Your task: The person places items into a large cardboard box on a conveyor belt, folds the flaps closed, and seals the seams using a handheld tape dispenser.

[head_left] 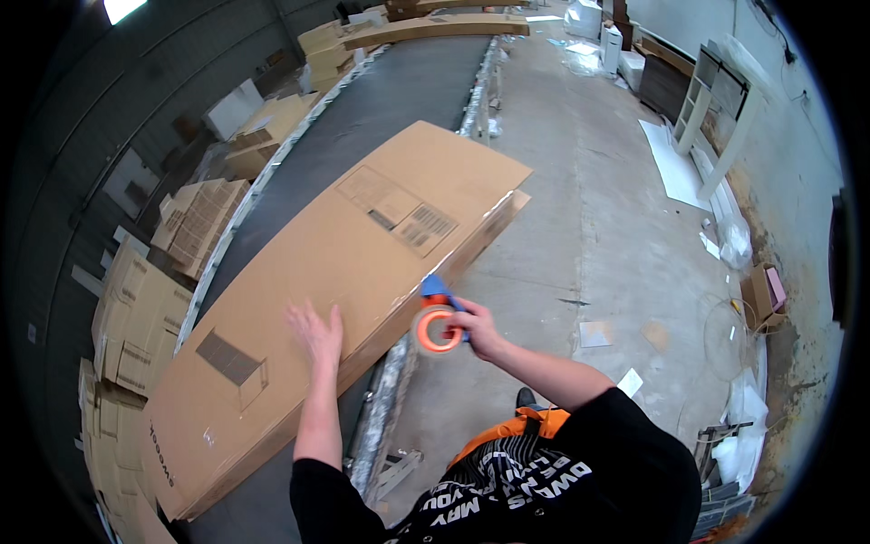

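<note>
A long, flat cardboard box point(299, 245) lies slantwise on a dark conveyor belt, its far right end jutting past the belt's edge. My left hand point(316, 334) is over the top face of the box with its fingers spread, holding nothing; whether the palm touches is hard to tell. In my right hand point(476, 328) is a tape dispenser point(437, 313), blue and orange with a roll of tape on it. The dispenser's blue head is close to the near long edge of the box, where a shiny strip runs along the seam.
The conveyor belt point(399, 82) runs away from me, with another long carton point(435, 30) across its far end. Stacked cardboard boxes point(145, 317) line its left side. To the right are concrete floor, a white frame point(716, 118) against the wall and a small open box point(763, 295).
</note>
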Available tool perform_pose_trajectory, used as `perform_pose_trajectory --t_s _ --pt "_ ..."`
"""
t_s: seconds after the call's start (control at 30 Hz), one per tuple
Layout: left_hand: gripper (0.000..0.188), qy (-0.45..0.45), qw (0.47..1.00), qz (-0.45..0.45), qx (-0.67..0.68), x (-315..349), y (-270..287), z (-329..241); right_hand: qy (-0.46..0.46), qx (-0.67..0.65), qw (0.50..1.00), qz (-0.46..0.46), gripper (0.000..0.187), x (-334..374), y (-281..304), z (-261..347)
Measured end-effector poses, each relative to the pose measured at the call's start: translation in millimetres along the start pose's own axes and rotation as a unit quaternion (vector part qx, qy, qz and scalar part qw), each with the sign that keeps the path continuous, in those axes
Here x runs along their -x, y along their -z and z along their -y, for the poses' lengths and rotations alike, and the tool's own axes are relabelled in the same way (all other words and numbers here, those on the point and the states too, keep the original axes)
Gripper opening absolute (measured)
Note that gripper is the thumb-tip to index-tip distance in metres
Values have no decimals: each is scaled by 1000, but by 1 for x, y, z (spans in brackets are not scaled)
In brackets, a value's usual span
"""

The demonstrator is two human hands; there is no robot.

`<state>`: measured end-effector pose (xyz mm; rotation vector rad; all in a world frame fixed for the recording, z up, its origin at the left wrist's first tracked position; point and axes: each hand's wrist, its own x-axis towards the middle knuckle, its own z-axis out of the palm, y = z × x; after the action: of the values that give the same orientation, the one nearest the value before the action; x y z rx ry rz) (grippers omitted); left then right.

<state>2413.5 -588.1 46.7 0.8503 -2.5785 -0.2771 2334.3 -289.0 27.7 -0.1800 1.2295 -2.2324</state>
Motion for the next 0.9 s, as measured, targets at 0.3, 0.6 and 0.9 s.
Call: perform_pose_trajectory --t_s 0.3,0.6,0.9 --pt "75 -66 985 157 -29 -75 -116 -159 112 -40 963 -244 43 47 218 100" --pt "65 -80 986 143 -24 -66 -107 -145 138 87 966 -200 63 -103 225 139" --pt "66 -26 996 73 41 -47 -114 -160 59 258 963 53 63 -304 116 126"
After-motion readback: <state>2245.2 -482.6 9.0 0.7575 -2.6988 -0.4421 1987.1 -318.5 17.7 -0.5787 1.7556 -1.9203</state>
